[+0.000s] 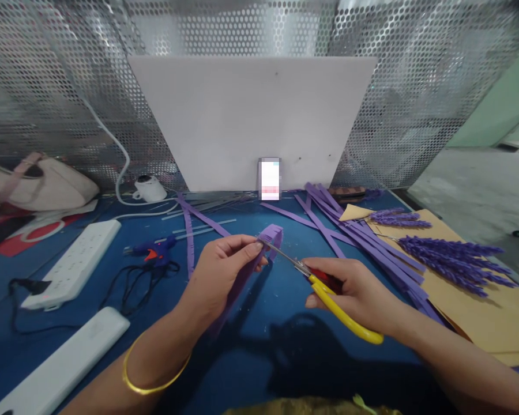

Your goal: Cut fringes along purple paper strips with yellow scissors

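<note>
My left hand (225,270) pinches a folded purple foam strip (271,236) and holds it up over the blue table (251,346); the strip's top edge is cut into a fringe. A pair of scissors with yellow handles (341,311) sits in the closed fingers of my right hand (355,291). Their blades (281,255) point left and meet the strip just beside my left thumb. There is a gold bangle (149,377) on my left wrist.
More purple strips (350,230) lie fanned at the right, beside finished purple flower spikes (452,256) on brown paper (493,305). A blue glue gun (155,251), two white power strips (71,262), a bag (38,184) and a white board (251,121) against perforated metal surround the work spot.
</note>
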### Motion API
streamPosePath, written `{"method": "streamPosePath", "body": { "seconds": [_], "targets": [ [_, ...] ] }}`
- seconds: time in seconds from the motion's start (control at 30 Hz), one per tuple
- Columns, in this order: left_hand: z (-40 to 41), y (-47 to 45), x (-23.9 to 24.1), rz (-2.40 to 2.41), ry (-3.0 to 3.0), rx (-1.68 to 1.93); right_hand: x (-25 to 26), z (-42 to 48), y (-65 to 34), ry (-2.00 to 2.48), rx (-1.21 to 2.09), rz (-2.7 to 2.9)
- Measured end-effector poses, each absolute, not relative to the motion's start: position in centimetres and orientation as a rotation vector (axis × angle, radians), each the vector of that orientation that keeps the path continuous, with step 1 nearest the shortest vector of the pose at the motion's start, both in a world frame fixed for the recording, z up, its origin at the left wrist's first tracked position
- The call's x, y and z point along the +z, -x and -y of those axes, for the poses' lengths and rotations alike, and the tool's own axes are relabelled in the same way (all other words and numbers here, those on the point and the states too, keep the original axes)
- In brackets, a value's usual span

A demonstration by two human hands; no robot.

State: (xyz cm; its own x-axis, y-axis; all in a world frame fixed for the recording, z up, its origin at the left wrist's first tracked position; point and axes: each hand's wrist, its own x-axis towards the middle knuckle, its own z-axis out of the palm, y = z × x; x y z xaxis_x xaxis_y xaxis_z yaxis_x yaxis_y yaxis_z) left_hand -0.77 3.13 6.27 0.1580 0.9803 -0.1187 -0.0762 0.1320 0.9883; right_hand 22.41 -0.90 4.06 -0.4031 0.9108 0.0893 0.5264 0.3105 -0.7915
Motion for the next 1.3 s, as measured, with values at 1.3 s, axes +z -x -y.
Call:
{"method": "streamPosePath", "body": {
  "seconds": [1.3],
  "targets": [
    [-3.3,1.0,6.6,-1.132,-1.138,1.039,4.3,0.9,-22.3,1.282,0.791,2.1]
  ]
}}
